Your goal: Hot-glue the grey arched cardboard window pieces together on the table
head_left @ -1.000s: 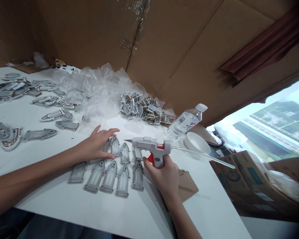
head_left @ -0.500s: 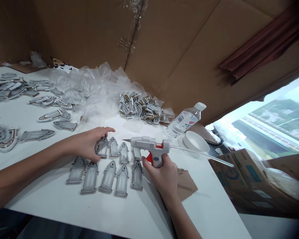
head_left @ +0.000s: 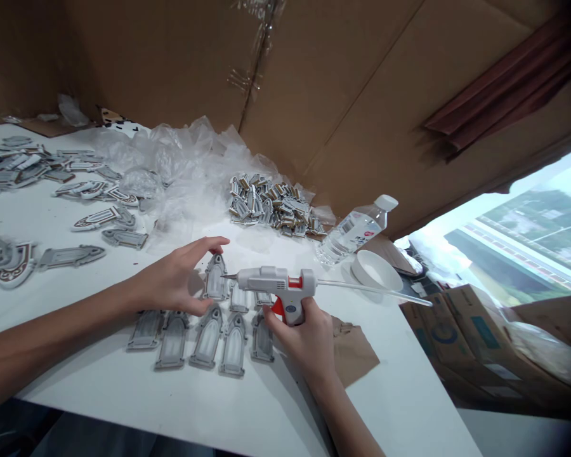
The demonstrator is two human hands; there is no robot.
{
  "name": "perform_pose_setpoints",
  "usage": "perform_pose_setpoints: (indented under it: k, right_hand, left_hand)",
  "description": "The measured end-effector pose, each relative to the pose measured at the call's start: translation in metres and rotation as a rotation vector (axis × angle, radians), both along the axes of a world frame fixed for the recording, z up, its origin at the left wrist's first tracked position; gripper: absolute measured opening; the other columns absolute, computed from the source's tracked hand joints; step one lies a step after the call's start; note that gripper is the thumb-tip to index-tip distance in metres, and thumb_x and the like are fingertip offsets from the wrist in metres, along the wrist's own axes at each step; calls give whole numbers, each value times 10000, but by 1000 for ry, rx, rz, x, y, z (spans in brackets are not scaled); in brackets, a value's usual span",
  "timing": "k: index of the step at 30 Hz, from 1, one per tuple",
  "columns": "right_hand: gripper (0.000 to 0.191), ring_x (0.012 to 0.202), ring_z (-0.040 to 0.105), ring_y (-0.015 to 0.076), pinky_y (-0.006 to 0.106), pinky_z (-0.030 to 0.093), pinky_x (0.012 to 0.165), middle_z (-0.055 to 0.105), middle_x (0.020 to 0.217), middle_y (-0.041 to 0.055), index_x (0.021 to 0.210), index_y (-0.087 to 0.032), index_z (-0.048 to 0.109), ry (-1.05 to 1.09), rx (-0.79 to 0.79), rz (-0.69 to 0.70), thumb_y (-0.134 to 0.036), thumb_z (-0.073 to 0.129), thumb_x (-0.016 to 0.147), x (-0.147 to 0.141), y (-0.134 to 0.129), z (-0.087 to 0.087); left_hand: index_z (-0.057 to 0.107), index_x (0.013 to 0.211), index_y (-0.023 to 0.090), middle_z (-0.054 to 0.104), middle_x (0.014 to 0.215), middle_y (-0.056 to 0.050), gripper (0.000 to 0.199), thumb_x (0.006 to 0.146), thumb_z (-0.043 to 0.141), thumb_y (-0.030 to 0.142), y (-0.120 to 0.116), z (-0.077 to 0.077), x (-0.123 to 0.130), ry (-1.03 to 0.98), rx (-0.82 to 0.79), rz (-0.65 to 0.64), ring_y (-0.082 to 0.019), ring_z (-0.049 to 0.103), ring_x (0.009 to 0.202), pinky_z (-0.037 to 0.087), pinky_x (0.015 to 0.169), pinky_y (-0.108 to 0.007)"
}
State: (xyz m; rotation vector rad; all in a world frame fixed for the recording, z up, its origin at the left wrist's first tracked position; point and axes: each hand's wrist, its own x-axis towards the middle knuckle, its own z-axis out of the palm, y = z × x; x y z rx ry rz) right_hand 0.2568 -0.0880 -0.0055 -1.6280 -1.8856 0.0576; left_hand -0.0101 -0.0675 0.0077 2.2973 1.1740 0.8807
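My left hand (head_left: pixel 178 279) curves round a small grey arched window-shaped piece (head_left: pixel 216 279), thumb at its lower end and fingers at its top; it looks slightly raised. In my right hand (head_left: pixel 307 346) is a white hot glue gun (head_left: pixel 266 280) with a red trigger and a long clear glue stick out of its back. The gun's nozzle points left, close to the right edge of the held piece. Below lies a row of similar grey arched pieces (head_left: pixel 207 339), face down or plain side up. More pieces are partly hidden behind the gun.
A heap of small pieces (head_left: pixel 276 206) lies at the back beside crumpled clear plastic (head_left: pixel 181 165). More pieces (head_left: pixel 23 168) are scattered at left. A water bottle (head_left: pixel 354 231), a white bowl (head_left: pixel 375 273) and a cardboard scrap (head_left: pixel 354 352) are on the right. Cartons (head_left: pixel 471 336) stand beyond the table edge.
My left hand has moved right, from the leftmost back-row piece to the arched piece near the nozzle. The glue gun has shifted slightly left and down.
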Motion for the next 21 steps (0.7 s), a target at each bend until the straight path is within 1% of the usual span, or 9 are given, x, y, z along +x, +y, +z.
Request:
perform_pose_setpoints:
  k: [2,6,10,14,17,21]
  right_hand:
    - [297,393,450,116,234,349,438,477,436,-54,610,-223,450,0,6,14,-444,636,681,-1,0,-1]
    - [299,380,440,120,238,341,426,462,419,-54,611,-224,463,-6,12,-4,-464,625,687,-1,0,-3]
    - [300,386,452,128,243,346,440,496,440,-37,611,-221,480,-53,14,-13,-470,630,685,1,1,-6]
    - [255,401,467,137,249,349,459,526,466,-24,620,-217,489,-90,18,-21,-430,620,668,3,1,-8]
    - [232,401,462,138,251,348,466,520,465,-26,618,-218,486,-85,17,-20,-411,610,653,3,2,-8]
    - [252,396,445,137,251,339,458,493,448,-33,604,-225,475,-49,21,-42,-439,602,651,2,2,-8]
  left_hand:
    - [278,1388,249,548,1236,-85,847,664,715,291,-2,-1,1,-8,14,-9,-250,552,1141,443,970,-349]
    - [281,1372,259,573,1190,-76,855,645,729,296,-3,-6,3,-39,0,-15,-246,569,1116,446,954,-348]
    - [333,1304,248,612,1101,-61,831,611,774,372,-4,-7,5,-88,-31,0,-247,609,1045,464,907,-346]
    - [359,1230,243,629,1006,-34,821,575,809,449,-3,-6,5,-153,-63,17,-235,633,970,470,880,-349]
    - [358,1211,242,627,993,-30,818,573,820,461,-2,-6,6,-171,-80,26,-228,631,964,465,882,-351]
    - [350,1214,246,624,1001,-32,814,583,819,456,-2,-6,6,-158,-60,31,-229,629,975,464,882,-348]
